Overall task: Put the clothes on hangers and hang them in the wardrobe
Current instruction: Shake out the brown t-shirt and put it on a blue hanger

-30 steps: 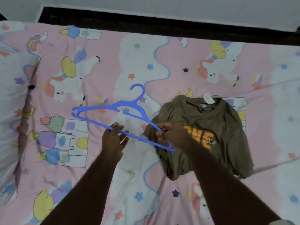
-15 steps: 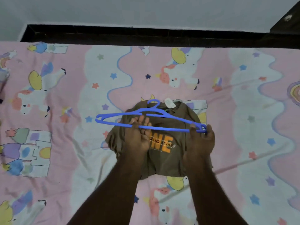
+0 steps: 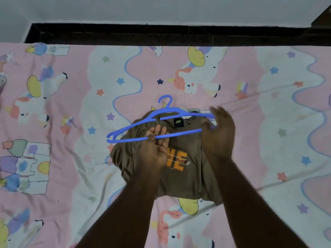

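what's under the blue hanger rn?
The olive-brown T-shirt with orange lettering lies under the blue plastic hanger, on the pink unicorn bedsheet. The right hand covers the hanger's right end.

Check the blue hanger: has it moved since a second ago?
Yes. The hanger moved right, from the sheet beside the brown T-shirt to over its collar.

One head-worn, wide-angle view looks forward and steeply down from above the bed [image 3: 71, 167], close over both forearms. It faces the far bed edge, where a dark frame strip [image 3: 161, 34] and pale wall [image 3: 161, 9] cross the top.
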The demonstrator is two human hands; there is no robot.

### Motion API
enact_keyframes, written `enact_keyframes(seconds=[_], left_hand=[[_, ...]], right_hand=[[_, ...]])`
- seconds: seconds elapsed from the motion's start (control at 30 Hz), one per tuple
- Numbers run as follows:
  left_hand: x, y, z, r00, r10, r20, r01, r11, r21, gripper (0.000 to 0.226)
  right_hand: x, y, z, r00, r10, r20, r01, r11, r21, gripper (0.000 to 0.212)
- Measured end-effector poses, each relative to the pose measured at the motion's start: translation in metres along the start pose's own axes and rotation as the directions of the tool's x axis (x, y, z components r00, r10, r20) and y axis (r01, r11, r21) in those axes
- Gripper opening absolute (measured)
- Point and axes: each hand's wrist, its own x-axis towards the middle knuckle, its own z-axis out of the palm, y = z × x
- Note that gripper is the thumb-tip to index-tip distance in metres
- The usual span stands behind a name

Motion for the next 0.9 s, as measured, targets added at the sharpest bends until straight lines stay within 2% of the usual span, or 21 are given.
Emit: enact_keyframes(seconds=[0.03, 0.1, 0.17, 0.23, 0.3, 0.37, 0.43, 0.6, 0.77, 0.83, 0.9], left_hand=[[0.001, -0.001, 0.001, 1.0, -0.018, -0.003, 0.018, 0.999, -0.029, 0.023], [0.003, -0.001, 0.0, 1.0, -0.026, -0.003, 0.026, 0.998, -0.054, 0.023], [0.002, 0.004, -0.005, 0.999, -0.018, 0.034, 0.018, 1.0, -0.013, 0.022], [0.003, 0.008, -0.011, 0.998, -0.019, 0.066, 0.018, 1.0, 0.011, 0.023], [0.005, 0.01, -0.014, 0.995, -0.035, 0.093, 0.034, 0.999, 0.012, 0.023], [0.006, 0.01, -0.014, 0.991, -0.055, 0.124, 0.051, 0.998, 0.034, 0.022], [0.009, 0.012, -0.014, 0.988, -0.069, 0.14, 0.06, 0.996, 0.067, 0.023], [0.014, 0.015, -0.014, 0.982, -0.135, 0.129, 0.099, 0.963, 0.249, 0.025], [0.017, 0.01, -0.012, 0.976, -0.198, 0.088, 0.172, 0.957, 0.235, 0.027], [0.02, 0.009, -0.008, 0.976, -0.199, 0.092, 0.176, 0.961, 0.215, 0.027], [0.024, 0.007, -0.003, 0.977, -0.189, 0.095, 0.17, 0.968, 0.185, 0.028]], right_hand=[[0.014, -0.003, 0.004, 0.986, -0.056, 0.158, 0.075, 0.991, -0.115, 0.034], [0.038, -0.019, 0.007, 0.898, 0.004, 0.441, 0.196, 0.893, -0.406, 0.029], [0.059, -0.025, 0.012, 0.86, 0.035, 0.51, 0.305, 0.765, -0.567, 0.027], [0.073, -0.03, 0.023, 0.844, 0.021, 0.535, 0.3, 0.81, -0.504, 0.029], [0.082, -0.035, 0.036, 0.773, 0.069, 0.631, 0.181, 0.929, -0.323, 0.031], [0.088, -0.041, 0.047, 0.701, 0.093, 0.707, 0.091, 0.972, -0.218, 0.029], [0.091, -0.041, 0.055, 0.692, 0.103, 0.714, 0.045, 0.982, -0.185, 0.027], [0.098, -0.032, 0.069, 0.726, 0.11, 0.678, 0.0, 0.987, -0.16, 0.021], [0.094, -0.033, 0.083, 0.74, 0.086, 0.667, 0.026, 0.987, -0.156, 0.02], [0.091, -0.032, 0.087, 0.789, 0.046, 0.612, 0.084, 0.98, -0.181, 0.023], [0.083, -0.04, 0.083, 0.875, -0.008, 0.484, 0.081, 0.988, -0.13, 0.026]])
